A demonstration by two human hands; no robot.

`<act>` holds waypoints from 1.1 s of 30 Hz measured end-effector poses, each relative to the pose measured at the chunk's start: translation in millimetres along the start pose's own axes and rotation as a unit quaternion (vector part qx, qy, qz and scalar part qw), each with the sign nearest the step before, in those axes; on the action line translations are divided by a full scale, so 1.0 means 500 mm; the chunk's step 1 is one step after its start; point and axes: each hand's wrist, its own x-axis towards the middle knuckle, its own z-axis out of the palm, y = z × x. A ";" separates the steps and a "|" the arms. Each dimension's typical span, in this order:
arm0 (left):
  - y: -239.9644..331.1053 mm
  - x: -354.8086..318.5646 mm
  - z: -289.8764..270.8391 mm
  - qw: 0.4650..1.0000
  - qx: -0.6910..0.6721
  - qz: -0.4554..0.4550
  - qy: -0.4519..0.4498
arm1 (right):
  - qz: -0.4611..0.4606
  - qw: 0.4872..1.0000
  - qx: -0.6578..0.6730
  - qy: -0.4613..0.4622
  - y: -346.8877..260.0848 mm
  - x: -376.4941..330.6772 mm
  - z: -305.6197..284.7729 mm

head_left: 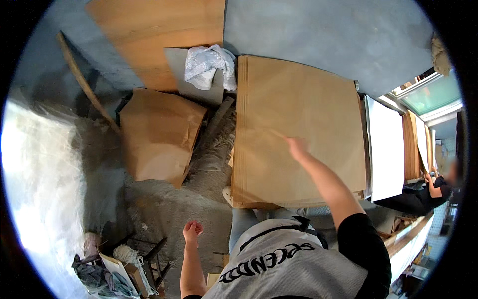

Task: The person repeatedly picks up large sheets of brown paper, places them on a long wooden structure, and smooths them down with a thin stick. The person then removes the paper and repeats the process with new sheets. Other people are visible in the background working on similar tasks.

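A broad stack of brown paper sheets (298,99) lies in front of me, its layered edges showing along the left side. Over the middle of the stack is my right hand (297,147), its fingers closed. A thin tan stick (274,132) juts from them toward the left; it is blurred and nearly the colour of the paper. My left hand (192,229) is raised apart from the stack, low and left of it, above the floor. Its fingers are curled in, and I see nothing in them.
Left of the stack, a brown sheet-covered pile (159,134) stands on the dusty floor. A patterned cloth (209,67) hangs beyond. A wooden pole (87,82) leans at far left. White sheets (386,149) stand at right, near another person (433,189). Clutter (129,269) sits lower left.
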 end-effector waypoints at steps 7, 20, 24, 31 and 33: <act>-0.044 0.110 0.063 0.983 0.110 -0.107 -0.098 | -0.063 0.964 -0.258 -0.026 -0.232 -0.018 -0.019; 0.052 0.128 0.102 0.976 0.168 -0.116 -0.077 | -0.046 0.967 -0.248 -0.027 -0.219 0.036 -0.022; 0.102 0.084 0.152 0.975 0.177 -0.080 -0.108 | -0.118 0.979 0.018 0.164 0.036 0.044 0.119; 0.053 0.113 0.155 0.840 0.486 0.218 -0.103 | -0.014 0.982 -0.188 0.027 -0.071 0.011 -0.047; 0.126 0.064 0.281 0.759 0.549 0.330 -0.117 | -0.026 0.979 -0.200 -0.013 -0.168 -0.012 -0.062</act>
